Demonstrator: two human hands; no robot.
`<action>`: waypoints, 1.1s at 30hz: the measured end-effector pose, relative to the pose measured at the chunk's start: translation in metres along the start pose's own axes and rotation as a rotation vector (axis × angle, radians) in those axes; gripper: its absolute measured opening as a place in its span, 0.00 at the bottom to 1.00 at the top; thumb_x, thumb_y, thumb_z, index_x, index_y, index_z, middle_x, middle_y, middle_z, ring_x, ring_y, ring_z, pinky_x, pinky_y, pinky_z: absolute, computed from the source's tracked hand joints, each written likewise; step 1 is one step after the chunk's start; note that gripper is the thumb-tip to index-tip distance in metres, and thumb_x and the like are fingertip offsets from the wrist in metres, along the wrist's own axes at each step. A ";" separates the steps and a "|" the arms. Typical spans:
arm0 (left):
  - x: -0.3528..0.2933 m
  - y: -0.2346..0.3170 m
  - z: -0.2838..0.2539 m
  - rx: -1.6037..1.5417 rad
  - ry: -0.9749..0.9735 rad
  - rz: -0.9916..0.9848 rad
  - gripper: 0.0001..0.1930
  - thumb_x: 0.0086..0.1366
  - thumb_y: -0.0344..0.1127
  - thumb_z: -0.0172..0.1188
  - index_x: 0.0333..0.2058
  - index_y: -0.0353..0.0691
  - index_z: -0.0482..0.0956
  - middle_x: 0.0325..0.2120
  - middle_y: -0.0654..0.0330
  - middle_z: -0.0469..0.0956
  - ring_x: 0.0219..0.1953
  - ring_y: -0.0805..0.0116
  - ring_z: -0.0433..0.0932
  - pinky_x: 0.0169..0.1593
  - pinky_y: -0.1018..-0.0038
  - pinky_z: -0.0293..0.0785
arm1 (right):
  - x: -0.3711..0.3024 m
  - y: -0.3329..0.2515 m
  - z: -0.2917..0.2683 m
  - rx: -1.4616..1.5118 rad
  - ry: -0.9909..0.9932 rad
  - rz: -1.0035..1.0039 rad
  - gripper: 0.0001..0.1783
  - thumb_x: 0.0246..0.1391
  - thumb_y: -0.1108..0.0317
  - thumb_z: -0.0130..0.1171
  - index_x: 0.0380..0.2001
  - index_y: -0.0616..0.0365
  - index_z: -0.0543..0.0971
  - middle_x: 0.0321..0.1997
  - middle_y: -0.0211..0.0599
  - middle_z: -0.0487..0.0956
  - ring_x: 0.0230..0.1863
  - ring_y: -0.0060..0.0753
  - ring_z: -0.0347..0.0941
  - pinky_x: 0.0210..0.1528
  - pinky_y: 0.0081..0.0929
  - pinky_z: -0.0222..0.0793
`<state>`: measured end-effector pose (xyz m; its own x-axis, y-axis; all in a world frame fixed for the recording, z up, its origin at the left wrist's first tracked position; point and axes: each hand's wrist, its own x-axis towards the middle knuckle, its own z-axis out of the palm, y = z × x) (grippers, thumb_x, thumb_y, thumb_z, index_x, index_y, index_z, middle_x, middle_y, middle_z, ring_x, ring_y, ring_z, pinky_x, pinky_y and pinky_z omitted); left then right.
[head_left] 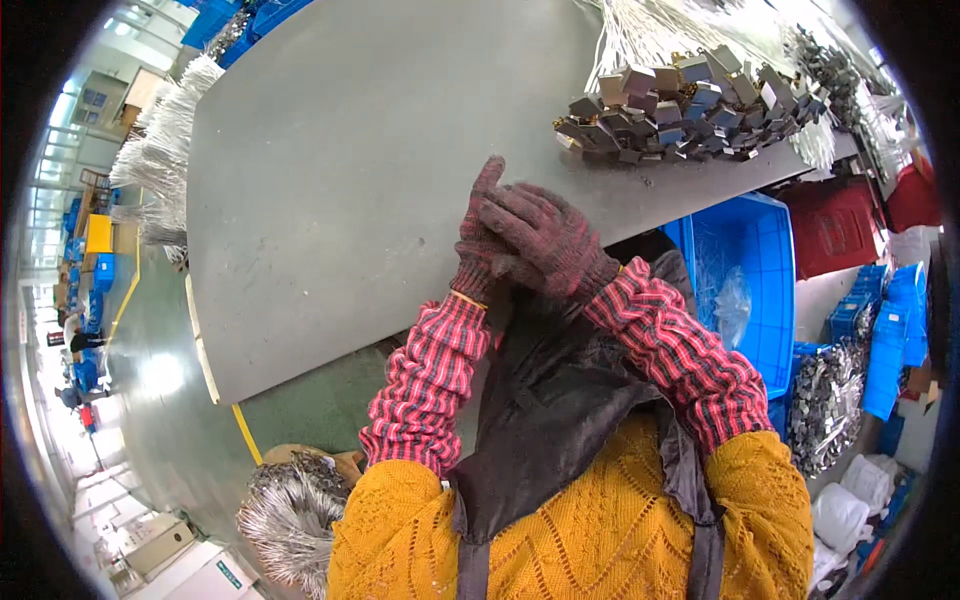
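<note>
Both my hands wear dark maroon knit gloves and meet over the near edge of a grey tabletop [330, 190]. My left hand [476, 232] points away from me with a finger stretched out; its other fingers are partly hidden behind the right hand. Across it lies my right hand [550, 238], its fingers extended and touching the left glove. No object shows between them. Beyond them to the right, a pile of dark metal-cased parts [690, 110] with white wires [650, 35] rests on the table.
A blue bin [765, 250] with clear plastic in it stands right of the table, beside a dark red container [830, 230]. Wire bundles hang past the left edge [170, 140]; another bundle [290, 515] is low at left. More blue bins [890, 350] stand far right.
</note>
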<state>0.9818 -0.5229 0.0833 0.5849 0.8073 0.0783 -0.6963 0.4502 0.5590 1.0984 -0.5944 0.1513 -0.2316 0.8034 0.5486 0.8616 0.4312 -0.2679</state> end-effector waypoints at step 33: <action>-0.032 0.023 0.151 0.223 0.177 -0.002 0.29 0.66 0.26 0.56 0.64 0.35 0.56 0.46 0.52 0.80 0.47 0.66 0.79 0.55 0.70 0.75 | 0.013 -0.018 -0.006 1.229 0.914 0.706 0.28 0.68 0.47 0.47 0.56 0.62 0.72 0.51 0.40 0.77 0.52 0.33 0.71 0.56 0.33 0.67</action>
<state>1.0095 -0.5962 0.2183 0.4905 0.8696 -0.0573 -0.5749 0.3722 0.7287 1.0827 -0.5942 0.1684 0.7167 0.6714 0.1886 -0.2647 0.5121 -0.8171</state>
